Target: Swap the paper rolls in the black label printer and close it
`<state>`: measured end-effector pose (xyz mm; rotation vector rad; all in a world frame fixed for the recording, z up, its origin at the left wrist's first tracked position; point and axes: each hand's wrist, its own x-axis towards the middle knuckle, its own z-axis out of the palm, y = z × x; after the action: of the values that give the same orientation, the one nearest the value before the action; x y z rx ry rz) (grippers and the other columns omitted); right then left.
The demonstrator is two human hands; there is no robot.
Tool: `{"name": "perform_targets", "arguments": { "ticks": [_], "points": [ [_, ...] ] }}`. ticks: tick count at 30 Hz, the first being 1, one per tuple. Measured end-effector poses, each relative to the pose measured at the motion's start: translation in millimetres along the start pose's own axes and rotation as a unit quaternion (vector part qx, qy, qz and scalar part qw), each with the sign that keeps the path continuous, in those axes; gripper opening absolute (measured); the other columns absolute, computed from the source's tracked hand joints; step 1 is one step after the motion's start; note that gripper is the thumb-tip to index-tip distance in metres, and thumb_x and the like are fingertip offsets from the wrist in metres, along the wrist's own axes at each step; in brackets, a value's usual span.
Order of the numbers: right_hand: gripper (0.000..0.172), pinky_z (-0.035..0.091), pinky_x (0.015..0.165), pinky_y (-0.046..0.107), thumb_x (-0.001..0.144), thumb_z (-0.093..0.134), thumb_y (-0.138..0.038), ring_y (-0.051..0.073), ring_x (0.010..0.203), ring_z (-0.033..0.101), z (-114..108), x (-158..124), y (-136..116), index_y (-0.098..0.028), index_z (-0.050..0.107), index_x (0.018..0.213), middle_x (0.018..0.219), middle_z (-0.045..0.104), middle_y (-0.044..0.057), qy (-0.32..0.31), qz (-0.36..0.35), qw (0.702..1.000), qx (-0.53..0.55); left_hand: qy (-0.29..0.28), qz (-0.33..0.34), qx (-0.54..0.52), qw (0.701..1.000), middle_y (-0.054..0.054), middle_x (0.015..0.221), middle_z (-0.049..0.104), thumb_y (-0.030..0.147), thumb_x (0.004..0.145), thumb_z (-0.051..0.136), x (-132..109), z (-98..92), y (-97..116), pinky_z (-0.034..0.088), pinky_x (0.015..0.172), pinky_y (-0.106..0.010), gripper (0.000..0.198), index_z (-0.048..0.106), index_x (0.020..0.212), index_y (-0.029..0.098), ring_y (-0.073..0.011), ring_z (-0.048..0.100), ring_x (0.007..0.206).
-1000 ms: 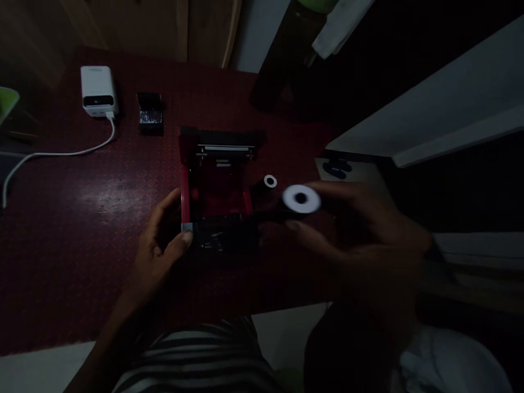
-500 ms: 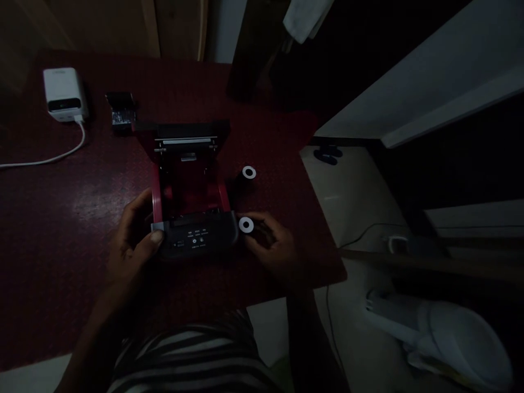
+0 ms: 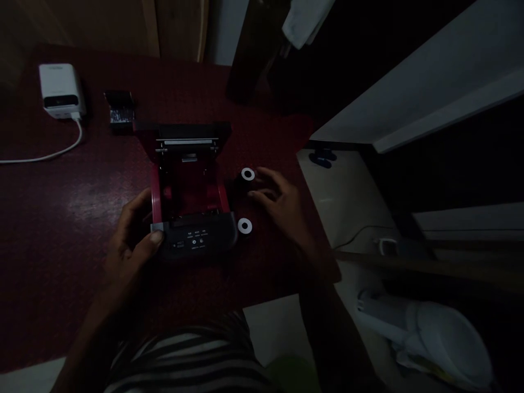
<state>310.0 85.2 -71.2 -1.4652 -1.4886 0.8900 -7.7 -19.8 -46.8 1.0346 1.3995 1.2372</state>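
Observation:
A red and black device with its lid raised stands on the dark red table. My left hand grips its front left corner, thumb on top. One roll with a white ringed end stands against the device's right side. Farther back is a second, similar roll. My right hand is beside that farther roll, thumb and fingers apart, fingertips close to its right edge; nothing shows between them.
At the back left are a white box-shaped device with a white cable and a small black object. Dark slippers lie on the floor beyond the table's right edge. A white appliance is at the lower right.
My right hand has left the near roll and moved back to the far one. My left hand keeps its hold on the device. The view has shifted slightly.

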Motion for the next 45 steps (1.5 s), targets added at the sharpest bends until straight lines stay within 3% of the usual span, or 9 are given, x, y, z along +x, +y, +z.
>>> {"name": "perform_targets", "arguments": {
  "ticks": [6,11,15,20,24,28,33,39,45],
  "points": [
    [0.029,0.065,0.110,0.058,0.084,0.085,-0.030,0.029,0.111,0.082,18.0,22.5,2.1,-0.025,0.084,0.112,0.112,0.089,0.005,-0.025,-0.031,0.999,-0.030,0.008,-0.040,-0.007,0.999,-0.001,0.172,0.067,0.058,0.100,0.088,-3.8,4.5,9.7,0.055,0.131,-0.048,0.072,0.068,0.167,0.039,-0.0384,0.058,0.164],
    [0.031,0.065,0.115,0.054,0.091,0.082,-0.022,0.029,0.122,0.083,-21.9,-8.7,-78.0,-0.032,0.085,0.121,0.126,0.089,0.002,-0.041,-0.091,0.992,-0.077,-0.005,-0.047,-0.023,0.999,-0.002,0.170,0.069,0.058,0.100,0.086,-4.9,7.9,14.9,0.059,0.128,-0.053,0.070,0.068,0.165,0.042,-0.0398,0.063,0.160],
    [0.032,0.067,0.112,0.053,0.098,0.079,-0.022,0.030,0.116,0.085,-32.5,-16.5,-143.6,-0.038,0.087,0.125,0.123,0.090,-0.002,-0.159,-0.184,0.962,-0.128,-0.002,-0.038,-0.014,0.999,-0.003,0.168,0.071,0.056,0.101,0.086,-3.8,4.5,7.9,0.059,0.127,-0.054,0.068,0.068,0.165,0.042,-0.0404,0.063,0.159],
    [0.037,0.066,0.104,0.051,0.099,0.075,-0.009,0.033,0.115,0.080,24.8,1.7,-153.8,-0.023,0.084,0.132,0.126,0.089,0.008,-0.267,-0.298,0.872,-0.283,-0.023,-0.013,-0.016,1.000,-0.008,0.170,0.069,0.056,0.103,0.084,-3.5,1.5,2.3,0.056,0.129,-0.056,0.071,0.065,0.168,0.035,-0.0410,0.064,0.158],
    [0.036,0.061,0.107,0.049,0.107,0.057,0.001,0.036,0.126,0.077,70.4,1.8,-169.2,-0.012,0.084,0.126,0.125,0.088,0.017,-0.303,-0.210,0.798,-0.476,-0.031,-0.005,-0.001,1.000,-0.009,0.173,0.066,0.055,0.104,0.083,-3.3,1.4,5.0,0.051,0.135,-0.054,0.071,0.064,0.169,0.032,-0.0386,0.059,0.163],
    [0.042,0.060,0.101,0.042,0.109,0.053,0.005,0.034,0.126,0.079,87.5,2.4,-187.2,-0.012,0.085,0.130,0.129,0.089,0.017,-0.353,-0.143,0.756,-0.533,-0.030,0.000,0.008,1.000,-0.009,0.172,0.065,0.055,0.106,0.081,-3.2,1.2,6.4,0.049,0.135,-0.053,0.069,0.064,0.169,0.033,-0.0375,0.058,0.164],
    [0.040,0.056,0.077,0.037,0.108,0.061,0.000,0.031,0.104,0.086,92.6,18.2,-166.8,-0.022,0.086,0.131,0.120,0.091,0.013,-0.349,-0.141,0.764,-0.524,-0.033,-0.001,0.008,0.999,-0.010,0.169,0.067,0.054,0.106,0.080,-3.4,0.9,6.3,0.051,0.132,-0.053,0.069,0.063,0.169,0.032,-0.0374,0.060,0.161],
    [0.036,0.056,0.070,0.036,0.104,0.065,0.001,0.031,0.094,0.086,95.7,21.9,-145.6,-0.022,0.086,0.121,0.110,0.090,0.012,-0.327,-0.166,0.775,-0.514,-0.030,0.002,0.009,0.999,-0.009,0.172,0.065,0.053,0.106,0.081,-3.3,1.3,6.6,0.048,0.135,-0.054,0.067,0.064,0.167,0.032,-0.0370,0.058,0.163],
    [0.054,0.068,0.091,0.035,0.102,0.054,0.006,0.024,0.108,0.086,66.8,15.1,-134.5,-0.025,0.084,0.135,0.126,0.090,0.006,-0.319,-0.230,0.868,-0.304,-0.031,-0.005,0.006,0.999,-0.008,0.171,0.066,0.054,0.105,0.082,-3.4,0.9,10.2,0.054,0.132,-0.052,0.067,0.065,0.167,0.033,-0.0369,0.060,0.163]
  ]
}}
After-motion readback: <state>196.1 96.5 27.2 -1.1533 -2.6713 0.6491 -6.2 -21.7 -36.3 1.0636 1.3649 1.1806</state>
